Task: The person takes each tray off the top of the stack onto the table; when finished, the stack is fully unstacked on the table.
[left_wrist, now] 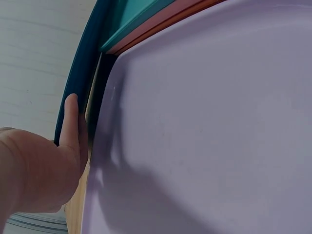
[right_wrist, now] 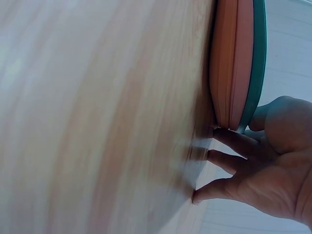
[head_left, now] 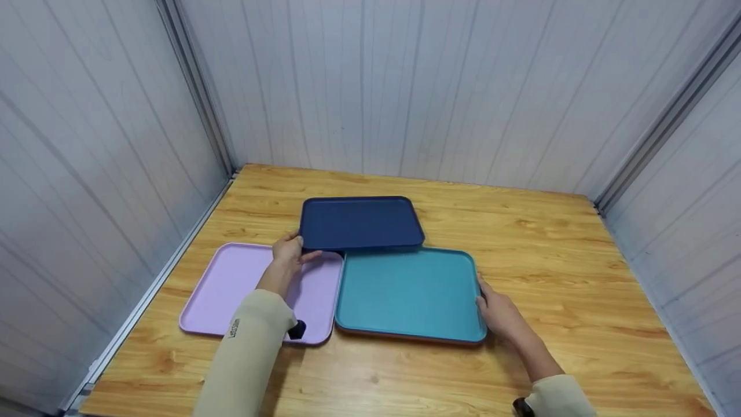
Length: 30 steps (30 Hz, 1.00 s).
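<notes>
My left hand (head_left: 288,250) grips the left end of a navy blue tray (head_left: 362,223), whose near edge overlaps the back of a teal tray (head_left: 408,295). In the left wrist view, one finger lies along the navy tray's side (left_wrist: 75,83). The teal tray tops a stack, with a pink tray (right_wrist: 243,68) and orange trays (right_wrist: 223,68) beneath it. At the stack's right side, my right hand (head_left: 496,310) touches the edge. The right wrist view has its thumb at the teal rim and the other fingers spread, some tips down at the table.
A lilac tray (head_left: 231,289) lies flat to the left of the stack, under my left forearm. The wooden table (head_left: 579,301) extends to the right. Pale panel walls (head_left: 370,87) stand behind and on both sides.
</notes>
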Motion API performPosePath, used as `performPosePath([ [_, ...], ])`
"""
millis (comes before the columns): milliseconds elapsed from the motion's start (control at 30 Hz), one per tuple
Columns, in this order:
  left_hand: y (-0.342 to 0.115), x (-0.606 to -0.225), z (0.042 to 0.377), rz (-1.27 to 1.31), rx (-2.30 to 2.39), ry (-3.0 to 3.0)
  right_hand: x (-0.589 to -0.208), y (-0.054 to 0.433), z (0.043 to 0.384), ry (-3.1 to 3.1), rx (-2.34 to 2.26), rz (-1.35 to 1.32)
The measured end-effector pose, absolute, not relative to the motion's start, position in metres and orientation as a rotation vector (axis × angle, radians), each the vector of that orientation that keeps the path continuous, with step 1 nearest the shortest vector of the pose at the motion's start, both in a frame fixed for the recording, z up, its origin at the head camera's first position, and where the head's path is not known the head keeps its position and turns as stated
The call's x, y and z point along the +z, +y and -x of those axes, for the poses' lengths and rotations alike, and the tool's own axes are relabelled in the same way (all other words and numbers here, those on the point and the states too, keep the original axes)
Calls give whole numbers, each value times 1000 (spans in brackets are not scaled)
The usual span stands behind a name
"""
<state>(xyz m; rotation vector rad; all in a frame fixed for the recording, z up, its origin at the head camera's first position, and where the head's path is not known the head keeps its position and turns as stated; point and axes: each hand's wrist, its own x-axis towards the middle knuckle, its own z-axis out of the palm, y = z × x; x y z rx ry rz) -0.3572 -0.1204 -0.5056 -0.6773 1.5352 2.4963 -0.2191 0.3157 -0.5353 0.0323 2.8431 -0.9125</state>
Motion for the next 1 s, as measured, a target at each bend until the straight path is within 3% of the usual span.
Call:
performPosePath([
  [1000, -107, -509, 370, 631, 2620, 1471, -537, 317, 218, 2840, -902, -42],
])
